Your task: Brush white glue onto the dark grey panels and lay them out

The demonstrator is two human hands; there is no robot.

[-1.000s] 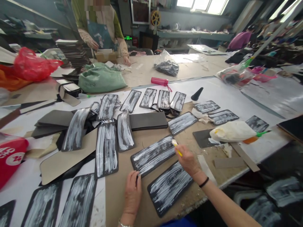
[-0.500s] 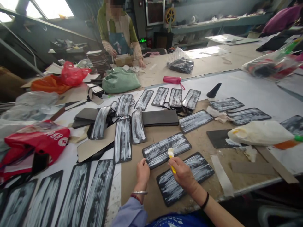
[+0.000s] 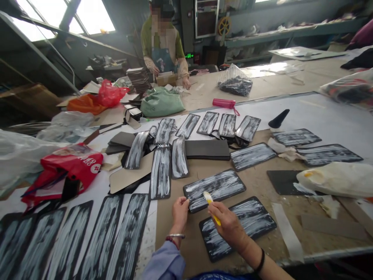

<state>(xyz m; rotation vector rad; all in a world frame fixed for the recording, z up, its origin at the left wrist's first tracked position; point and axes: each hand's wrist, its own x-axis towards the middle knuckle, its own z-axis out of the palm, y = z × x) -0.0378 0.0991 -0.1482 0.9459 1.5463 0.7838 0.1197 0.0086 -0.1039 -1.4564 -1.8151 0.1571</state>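
Observation:
My right hand (image 3: 229,224) is closed round a small yellow-handled brush (image 3: 211,205) whose white-tipped head rests on a black panel (image 3: 215,189) streaked with white glue. My left hand (image 3: 180,212) pinches the near left corner of that same panel. A second glue-streaked black panel (image 3: 247,221) lies just below, partly under my right hand. Both panels lie on a brown cardboard sheet (image 3: 256,182).
Several more glue-streaked black panels (image 3: 160,171) are spread over the table, with a row at the near left (image 3: 96,237). A white bag (image 3: 335,179) lies right, a red bag (image 3: 70,167) left, a green sack (image 3: 161,103) and pink bottle (image 3: 223,103) further back. A person in an apron (image 3: 163,54) works at the far side.
The view has swung left. My right hand brought the brush back from the panel's right end toward its left end. My left hand kept hold of the panel's corner.

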